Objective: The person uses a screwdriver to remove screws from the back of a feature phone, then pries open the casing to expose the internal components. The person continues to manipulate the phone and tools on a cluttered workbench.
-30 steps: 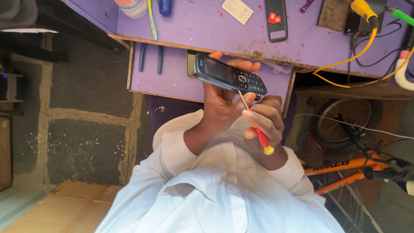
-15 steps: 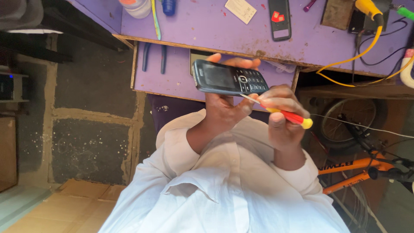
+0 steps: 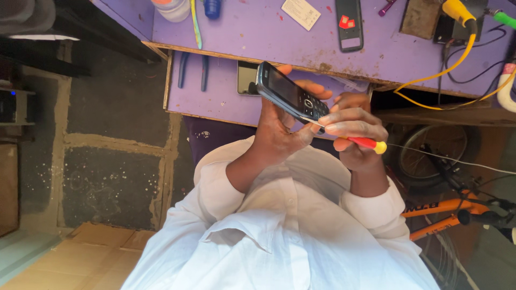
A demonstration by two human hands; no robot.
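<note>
My left hand [image 3: 279, 131] holds a dark keypad phone [image 3: 287, 95] tilted, screen up, above my lap. My right hand [image 3: 355, 126] grips a small screwdriver with a red handle and yellow cap [image 3: 368, 143]. Its thin metal shaft reaches left to the phone's lower end, by the keypad. Both hands are close together in front of a purple worktable [image 3: 258, 32]. My white shirt fills the bottom of the view.
A pulled-out purple shelf [image 3: 215, 102] carries blue-handled pliers [image 3: 192, 70] and another flat phone [image 3: 246, 78]. The tabletop holds a phone part [image 3: 349, 24], a white card [image 3: 301, 13] and yellow cables [image 3: 446, 70]. An orange bicycle [image 3: 446, 209] stands at right.
My right hand swung the screwdriver handle up and to the right, so the shaft now lies nearly level against the phone's lower end. The phone has tilted more steeply in my left hand.
</note>
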